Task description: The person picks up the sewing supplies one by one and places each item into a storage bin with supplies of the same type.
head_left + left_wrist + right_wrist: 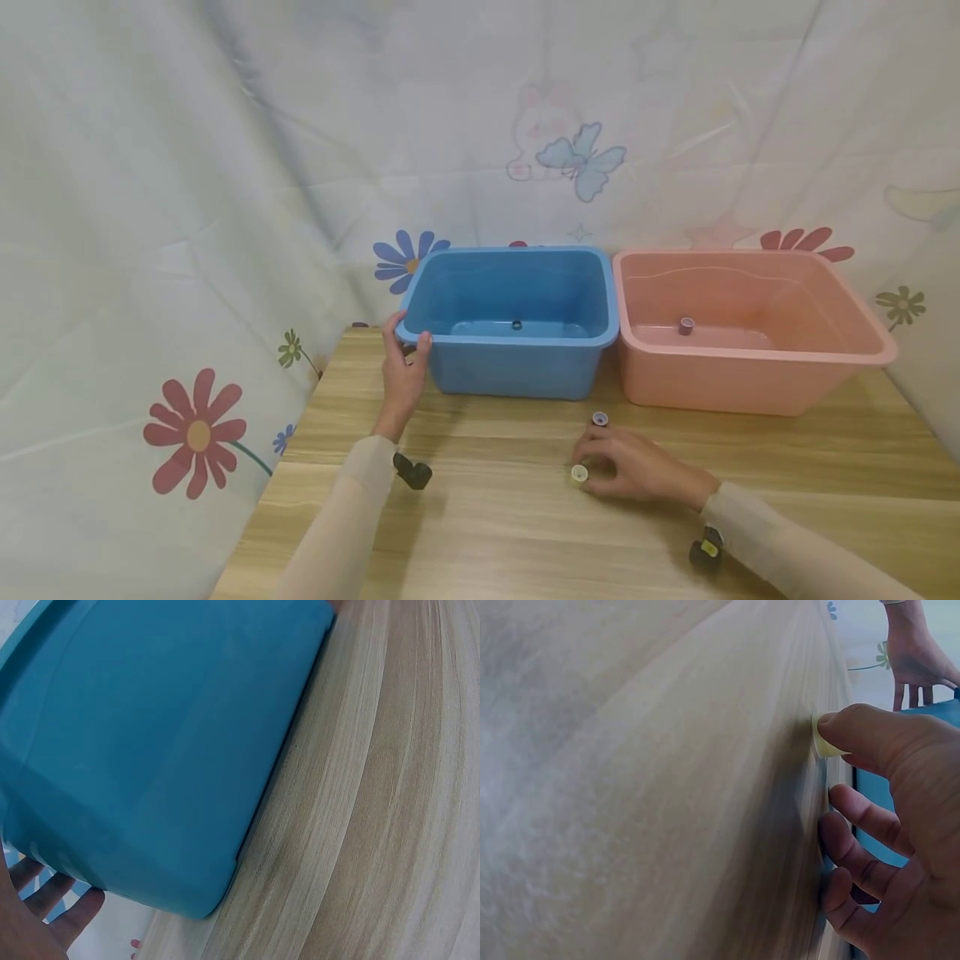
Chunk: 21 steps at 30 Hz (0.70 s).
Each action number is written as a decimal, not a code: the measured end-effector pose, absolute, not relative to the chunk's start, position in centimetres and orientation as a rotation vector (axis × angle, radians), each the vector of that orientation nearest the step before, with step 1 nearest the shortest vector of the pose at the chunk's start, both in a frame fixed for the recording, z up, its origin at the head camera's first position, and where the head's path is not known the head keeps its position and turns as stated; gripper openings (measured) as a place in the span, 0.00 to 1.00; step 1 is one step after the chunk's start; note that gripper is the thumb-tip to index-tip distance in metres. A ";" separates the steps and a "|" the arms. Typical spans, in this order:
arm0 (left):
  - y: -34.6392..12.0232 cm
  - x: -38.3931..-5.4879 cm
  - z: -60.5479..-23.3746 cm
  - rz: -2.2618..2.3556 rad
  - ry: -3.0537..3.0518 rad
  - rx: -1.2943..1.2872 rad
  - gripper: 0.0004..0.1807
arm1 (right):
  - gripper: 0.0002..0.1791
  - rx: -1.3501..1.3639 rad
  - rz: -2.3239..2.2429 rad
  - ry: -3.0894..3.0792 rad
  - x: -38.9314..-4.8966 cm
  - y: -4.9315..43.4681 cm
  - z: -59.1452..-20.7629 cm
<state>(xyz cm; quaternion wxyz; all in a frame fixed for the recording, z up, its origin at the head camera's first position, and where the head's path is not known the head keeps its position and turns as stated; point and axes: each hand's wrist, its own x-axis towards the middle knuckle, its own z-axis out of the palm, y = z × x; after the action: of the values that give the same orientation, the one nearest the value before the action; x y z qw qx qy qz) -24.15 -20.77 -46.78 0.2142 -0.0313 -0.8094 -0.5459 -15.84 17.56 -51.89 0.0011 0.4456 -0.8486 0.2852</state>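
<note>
At the front left corner of a blue plastic tub (517, 367), my left hand (403, 375) holds the rim, thumb at the front and fingers along the side. The left wrist view shows those fingers (75, 911) against the blue wall (150, 750). Over the wooden table, my right hand (641, 468) pinches a small pale yellow cylinder (580, 475) with a hollow top. Its thumb (855, 731) covers part of the cylinder (826, 741) in the right wrist view; the other fingers curl loosely. Just beyond this hand stands a small dark purple cylinder (600, 419) with a pale top.
A pink tub (750, 383) stands right of the blue one, rims side by side, with a small purple cylinder (686, 326) inside. In the blue tub lies a small dark ring (517, 325). Behind the wooden table (487, 517) hangs a patterned curtain (450, 125).
</note>
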 end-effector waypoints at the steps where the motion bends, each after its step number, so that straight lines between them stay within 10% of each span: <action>1: -20.8 -24.2 -46.8 -1.517 -2.243 -0.087 0.32 | 0.14 1.397 0.894 -2.665 -15.8 17.6 -51.9; 21: -20.9 -24.2 -47.0 -1.530 -2.247 -0.074 0.32 | 0.16 1.391 0.996 -2.636 -16.2 18.2 -48.7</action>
<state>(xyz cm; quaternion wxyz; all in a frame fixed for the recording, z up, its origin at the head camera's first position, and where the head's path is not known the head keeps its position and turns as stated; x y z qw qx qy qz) -24.20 -20.92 -46.99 0.2097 -0.0264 -0.8079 -0.5501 -16.24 18.23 -48.66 -0.0005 0.4427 -0.8387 0.3171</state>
